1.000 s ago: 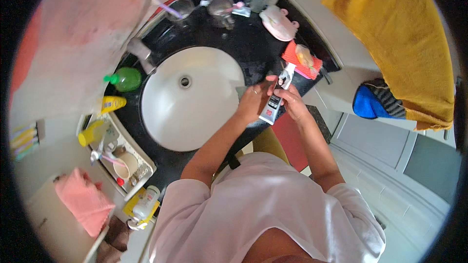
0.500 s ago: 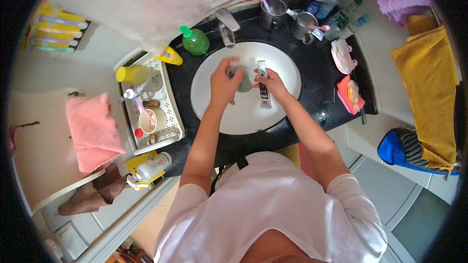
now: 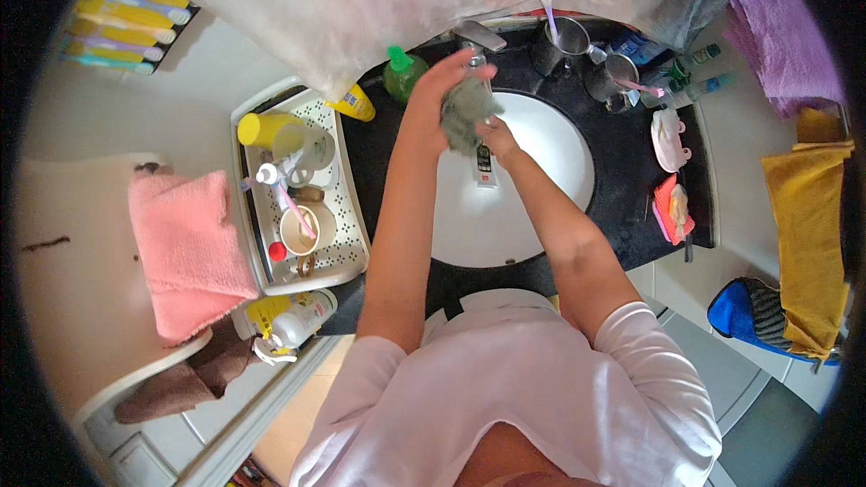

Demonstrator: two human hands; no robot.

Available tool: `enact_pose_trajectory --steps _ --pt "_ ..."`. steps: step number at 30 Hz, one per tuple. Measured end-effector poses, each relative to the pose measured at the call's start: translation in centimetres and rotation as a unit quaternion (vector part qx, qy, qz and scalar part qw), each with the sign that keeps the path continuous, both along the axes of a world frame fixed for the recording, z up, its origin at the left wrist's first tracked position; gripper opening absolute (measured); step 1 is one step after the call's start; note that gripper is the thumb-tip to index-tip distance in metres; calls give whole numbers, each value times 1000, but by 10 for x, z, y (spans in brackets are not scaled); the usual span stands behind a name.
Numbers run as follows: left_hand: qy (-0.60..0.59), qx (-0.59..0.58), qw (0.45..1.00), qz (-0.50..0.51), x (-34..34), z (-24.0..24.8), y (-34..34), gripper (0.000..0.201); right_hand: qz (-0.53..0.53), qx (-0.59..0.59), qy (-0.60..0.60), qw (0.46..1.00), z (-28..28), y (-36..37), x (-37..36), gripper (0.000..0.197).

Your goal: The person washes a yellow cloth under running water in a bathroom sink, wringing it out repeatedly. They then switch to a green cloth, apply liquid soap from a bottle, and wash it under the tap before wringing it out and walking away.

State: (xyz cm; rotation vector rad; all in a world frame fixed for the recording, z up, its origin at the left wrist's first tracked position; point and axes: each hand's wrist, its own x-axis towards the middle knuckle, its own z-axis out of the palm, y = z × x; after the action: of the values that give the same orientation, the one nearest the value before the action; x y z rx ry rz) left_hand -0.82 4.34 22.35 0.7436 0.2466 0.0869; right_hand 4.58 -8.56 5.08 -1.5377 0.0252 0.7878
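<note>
A bunched grey-green cloth point(image 3: 471, 114) is in my left hand point(image 3: 428, 108), raised over the far left part of the white sink point(image 3: 546, 180) in front of the tap. My left fingers curve around its far side. Close beside the cloth, my right hand point(image 3: 499, 138) grips a black and white squeeze tube point(image 3: 485, 171). The tube's flat end points toward me over the basin; its upper end is hidden behind the cloth and hand.
Beyond my left hand are the metal tap point(image 3: 480, 35) and a green pump bottle point(image 3: 402, 72). On the left stands a white tray point(image 3: 347, 216) with cups and a yellow tube point(image 3: 354, 104) nearby. Metal mugs point(image 3: 559, 47), bottles and a soap dish point(image 3: 668, 140) line the right side.
My left hand has moved up toward the tap with the cloth and now partly covers the tube. My right hand still holds the tube. The whole view has shifted a little.
</note>
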Motion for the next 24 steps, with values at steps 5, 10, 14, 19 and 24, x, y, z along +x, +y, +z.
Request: enact_pose_trajectory --steps 5,10,14,19,24 --pt "163 -82 979 90 -71 -73 -20 35 -51 47 15 997 -3 17 12 26" --pt "299 -163 933 115 -106 -156 -35 29 -75 90 15 993 -13 25 19 20" --pt "274 -170 934 154 -105 -192 -25 29 -20 121 -20 992 -17 33 15 22" --pt "267 26 931 249 -78 -138 -33 35 25 91 -59 994 -27 27 14 21" --pt "113 475 861 145 -60 -146 -44 56 -55 61 39 996 -3 18 -11 34"
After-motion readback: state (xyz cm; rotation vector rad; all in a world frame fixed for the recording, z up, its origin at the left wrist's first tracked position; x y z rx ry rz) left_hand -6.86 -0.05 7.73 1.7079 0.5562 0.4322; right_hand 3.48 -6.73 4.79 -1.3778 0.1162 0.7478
